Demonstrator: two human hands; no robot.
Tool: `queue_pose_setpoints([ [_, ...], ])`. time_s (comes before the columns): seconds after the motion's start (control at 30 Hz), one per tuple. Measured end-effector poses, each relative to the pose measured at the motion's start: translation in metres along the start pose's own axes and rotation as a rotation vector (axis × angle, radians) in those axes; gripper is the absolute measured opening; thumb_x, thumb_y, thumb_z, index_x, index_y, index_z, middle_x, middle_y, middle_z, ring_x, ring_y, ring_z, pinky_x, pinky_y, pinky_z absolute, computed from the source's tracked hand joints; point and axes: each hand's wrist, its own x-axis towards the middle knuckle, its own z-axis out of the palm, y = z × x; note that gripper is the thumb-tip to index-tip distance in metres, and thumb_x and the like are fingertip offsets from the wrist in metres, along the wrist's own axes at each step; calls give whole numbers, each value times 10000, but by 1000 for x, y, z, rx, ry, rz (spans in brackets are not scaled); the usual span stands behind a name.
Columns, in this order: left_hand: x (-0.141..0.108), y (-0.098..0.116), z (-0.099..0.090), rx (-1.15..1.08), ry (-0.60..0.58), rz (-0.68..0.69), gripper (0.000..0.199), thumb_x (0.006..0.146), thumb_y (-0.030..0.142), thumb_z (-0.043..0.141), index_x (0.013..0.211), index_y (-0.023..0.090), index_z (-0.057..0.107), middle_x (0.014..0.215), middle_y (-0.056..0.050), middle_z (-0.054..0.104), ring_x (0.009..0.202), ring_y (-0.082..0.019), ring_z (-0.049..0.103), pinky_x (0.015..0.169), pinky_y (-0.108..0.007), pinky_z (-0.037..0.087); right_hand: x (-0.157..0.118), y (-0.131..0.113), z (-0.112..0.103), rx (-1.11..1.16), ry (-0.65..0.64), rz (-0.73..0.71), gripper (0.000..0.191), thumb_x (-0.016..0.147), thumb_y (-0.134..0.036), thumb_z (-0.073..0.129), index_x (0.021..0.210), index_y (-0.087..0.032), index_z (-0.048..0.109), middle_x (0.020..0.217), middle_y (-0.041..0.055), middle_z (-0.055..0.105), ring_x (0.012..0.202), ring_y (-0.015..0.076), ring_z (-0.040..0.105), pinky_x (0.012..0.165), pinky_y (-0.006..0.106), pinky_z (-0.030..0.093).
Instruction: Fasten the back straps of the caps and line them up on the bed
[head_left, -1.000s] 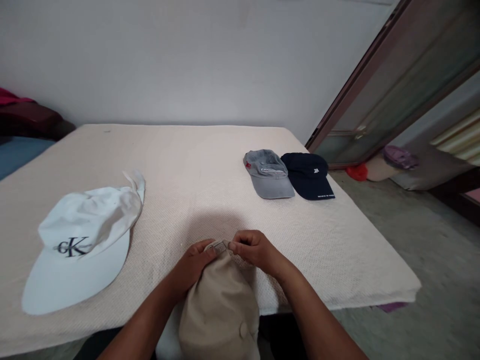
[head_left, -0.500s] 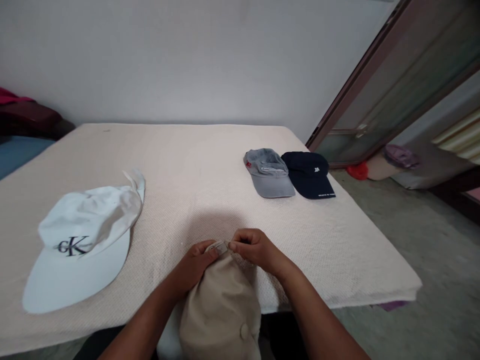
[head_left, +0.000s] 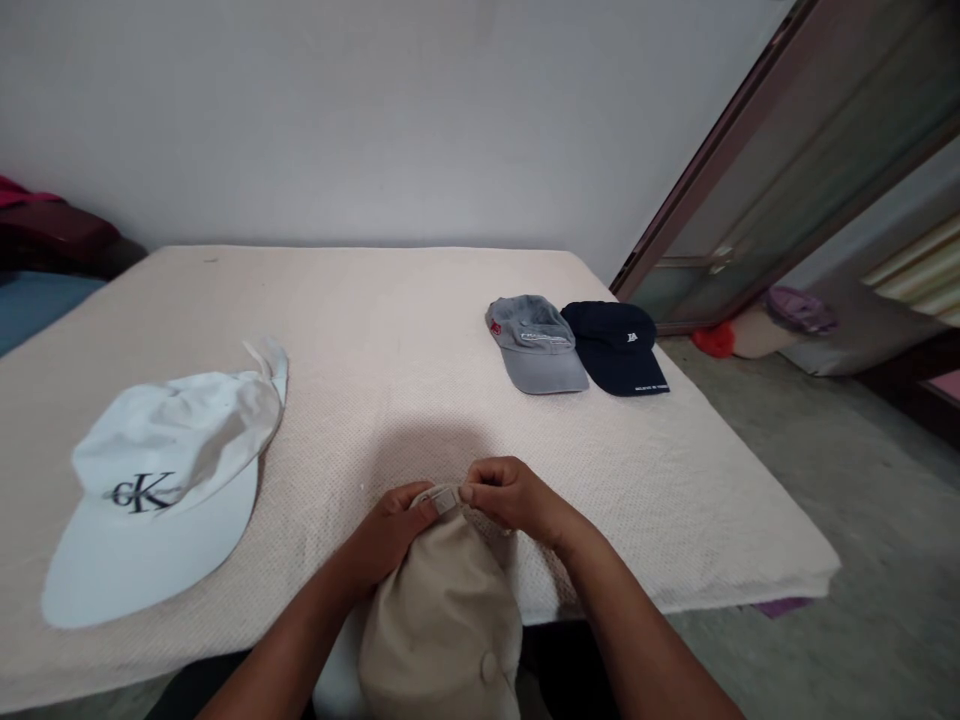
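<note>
A beige cap (head_left: pixel 442 620) lies at the front edge of the bed-like surface, its back strap and buckle (head_left: pixel 444 501) turned away from me. My left hand (head_left: pixel 397 530) is closed on the strap's left side, the thumb resting beside the buckle. With thumb and forefinger, my right hand (head_left: pixel 510 495) pinches the strap end just right of the buckle. The fabric button on the cap's crown faces up near the bottom of the view. The cap's brim cannot be made out.
A white cap (head_left: pixel 172 480) with black lettering lies at the left on the pale textured cover (head_left: pixel 360 320). Farther back at the right, a grey cap (head_left: pixel 536 345) touches a navy cap (head_left: pixel 619 348). A wall stands behind, and a framed door (head_left: pixel 720 230) at the right.
Both hands keep their hold on the strap. The right fingertips have shifted very slightly at the strap end, and the view has moved a little.
</note>
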Motion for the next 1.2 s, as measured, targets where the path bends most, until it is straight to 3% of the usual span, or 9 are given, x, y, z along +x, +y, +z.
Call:
queue_pose_setpoints([
  [0.3,0,0,2,6,-9,-18,243,768,405,637,771,163,652,671,15,553,606,-105,434,592,-229,328,-3,-3,1,-64,-7,-47,170,737,-237,582,606,-159,507,533,-58,405,491,60,338,466,208,243],
  [0.53,0,-1,2,-3,-18,-36,256,787,410,613,812,159,661,702,0,585,622,-116,464,623,-245,346,-3,-5,2,21,83,-67,136,725,-253,628,669,-159,547,534,-65,403,496,62,328,464,202,242],
  [0.8,-3,5,7,55,36,-48,250,792,407,588,736,165,623,648,17,553,613,-124,444,608,-249,341,-4,-7,0,20,9,-50,109,712,-231,631,680,-156,560,535,-62,430,482,56,338,453,198,234],
  [1.0,-2,4,6,118,22,-28,274,800,424,558,752,165,636,664,-1,566,626,-139,453,612,-259,346,-3,-7,1,26,53,-7,80,708,-211,617,685,-161,559,521,-66,429,465,55,335,446,197,237],
  [1.2,-5,7,8,182,89,-2,238,805,380,548,722,184,655,727,-22,616,709,-173,500,662,-269,376,-3,-8,0,39,-30,10,85,716,-224,621,693,-164,564,499,-67,434,456,58,343,447,198,251],
])
